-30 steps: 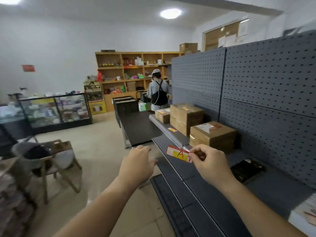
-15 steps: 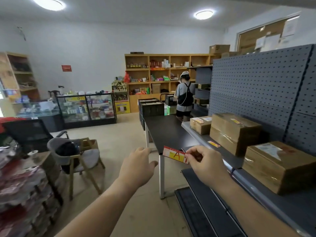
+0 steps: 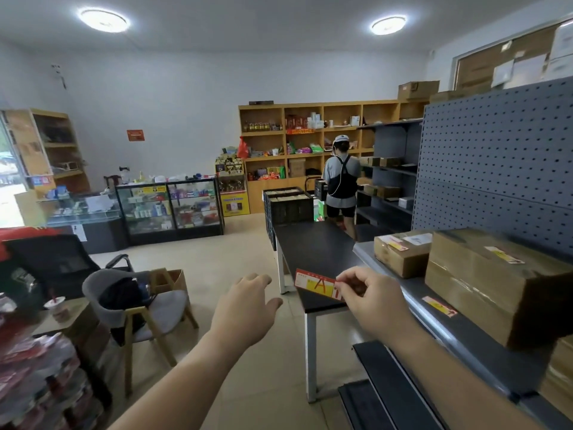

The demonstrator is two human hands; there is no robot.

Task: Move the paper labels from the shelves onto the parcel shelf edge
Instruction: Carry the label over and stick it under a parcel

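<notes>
Since the earlier frames you have swung left along the shelving. The paper label (image 3: 316, 285) now hangs over the near end of the desk (image 3: 313, 246), at 9 o'clock from the parcel shelf edge (image 3: 440, 333), and is not yet placed.

- Right hand (image 3: 372, 302): fingers clamped on the label's right end.
- Left hand (image 3: 245, 305): fingers apart, empty.

Count:
- one label held
- one shelf label (image 3: 439, 306) lying flat
- two parcels (image 3: 496, 283) on this level
</notes>
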